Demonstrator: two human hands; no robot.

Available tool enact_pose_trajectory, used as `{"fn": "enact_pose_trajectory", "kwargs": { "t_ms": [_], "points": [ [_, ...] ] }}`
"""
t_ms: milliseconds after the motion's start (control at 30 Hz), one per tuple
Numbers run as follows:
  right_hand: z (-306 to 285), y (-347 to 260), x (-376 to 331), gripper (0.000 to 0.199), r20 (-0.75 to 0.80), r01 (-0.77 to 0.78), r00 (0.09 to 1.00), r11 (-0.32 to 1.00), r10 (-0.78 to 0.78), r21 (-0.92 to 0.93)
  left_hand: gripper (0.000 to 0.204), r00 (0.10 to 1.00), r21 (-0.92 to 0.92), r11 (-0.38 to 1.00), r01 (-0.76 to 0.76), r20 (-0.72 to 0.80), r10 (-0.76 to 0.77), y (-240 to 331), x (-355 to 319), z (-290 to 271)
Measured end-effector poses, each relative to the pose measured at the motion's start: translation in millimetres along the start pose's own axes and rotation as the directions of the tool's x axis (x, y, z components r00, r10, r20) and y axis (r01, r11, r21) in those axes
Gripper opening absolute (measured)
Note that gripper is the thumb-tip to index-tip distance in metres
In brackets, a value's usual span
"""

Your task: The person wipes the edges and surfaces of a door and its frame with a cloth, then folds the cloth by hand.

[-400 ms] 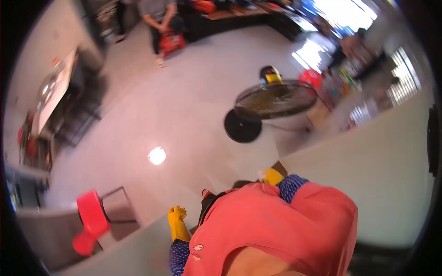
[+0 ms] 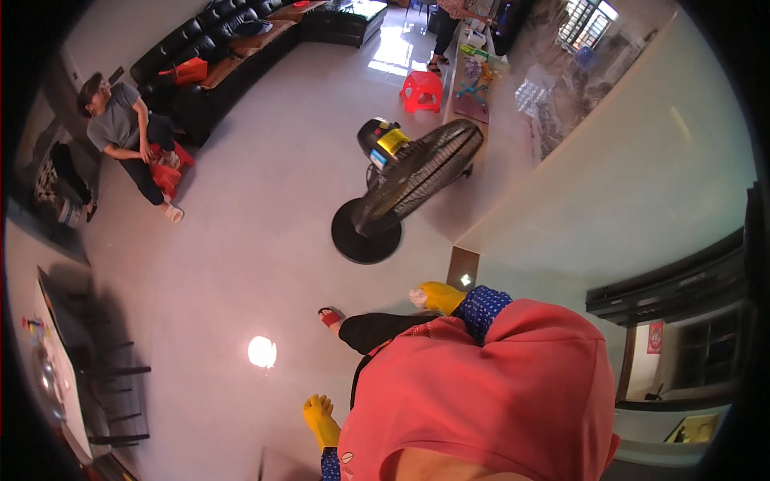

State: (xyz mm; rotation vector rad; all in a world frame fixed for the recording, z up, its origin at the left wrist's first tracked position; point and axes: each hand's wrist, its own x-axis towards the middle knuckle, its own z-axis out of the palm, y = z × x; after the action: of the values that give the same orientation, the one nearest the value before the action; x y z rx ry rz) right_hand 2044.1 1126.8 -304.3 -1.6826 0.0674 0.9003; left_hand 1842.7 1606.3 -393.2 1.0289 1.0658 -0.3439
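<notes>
My left hand [image 2: 319, 418], in a yellow rubber glove and blue dotted sleeve, hangs low beside my body. Its fingers are curled in, and I see nothing in them. On the other side, my right hand [image 2: 443, 297], gloved the same way, is closed at waist height around a small crumpled whitish cloth [image 2: 417, 298]; most of it is hidden by the glove. A foot in a red sandal [image 2: 329, 317] shows ahead of my pink top. The black pedestal fan [image 2: 421, 176] stands on the floor in front of me, touched by neither hand.
A pale wall [image 2: 609, 176] runs along my right. Far left, a person [image 2: 120, 128] sits on a red stool near a black sofa [image 2: 208, 56]. Another red stool [image 2: 421, 91] stands beyond the fan, by a low cluttered table [image 2: 472, 104]. Dark chairs line a table [image 2: 68, 361] at left.
My view has swung rightward, so the fan, sofa and seated person appear farther left. The red chair at lower left has left the view. The right hand keeps hold of the whitish cloth.
</notes>
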Motion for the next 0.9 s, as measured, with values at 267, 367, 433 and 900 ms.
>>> {"fn": "enact_pose_trajectory", "kwargs": {
  "t_ms": [267, 367, 433, 900],
  "points": [
    [26, -35, 57, 0.027, -0.29, -0.276, 0.941, 0.891, 0.174, -0.36, 0.04, 0.973, -0.034, 0.999, -0.007, 0.231, 0.014, 48, 129, -97],
    [42, -59, 92, 0.028, -0.103, 0.385, 0.61, 0.407, -0.786, -0.828, 0.04, 0.91, 0.208, 0.919, -0.336, 0.323, 0.26, 91, 174, -91],
    [48, -96, 129, 0.028, -0.287, 0.06, 0.844, 0.611, -0.454, -0.79, 0.039, 0.969, 0.202, 0.955, -0.218, 0.156, 0.189, 124, 195, -84],
    [160, -76, 121, 0.011, -0.506, 0.181, 0.804, 0.683, 0.311, 0.708, 0.035, 0.987, 0.22, 0.966, -0.139, 0.105, 0.118, 324, 259, -49]
  ]
}}
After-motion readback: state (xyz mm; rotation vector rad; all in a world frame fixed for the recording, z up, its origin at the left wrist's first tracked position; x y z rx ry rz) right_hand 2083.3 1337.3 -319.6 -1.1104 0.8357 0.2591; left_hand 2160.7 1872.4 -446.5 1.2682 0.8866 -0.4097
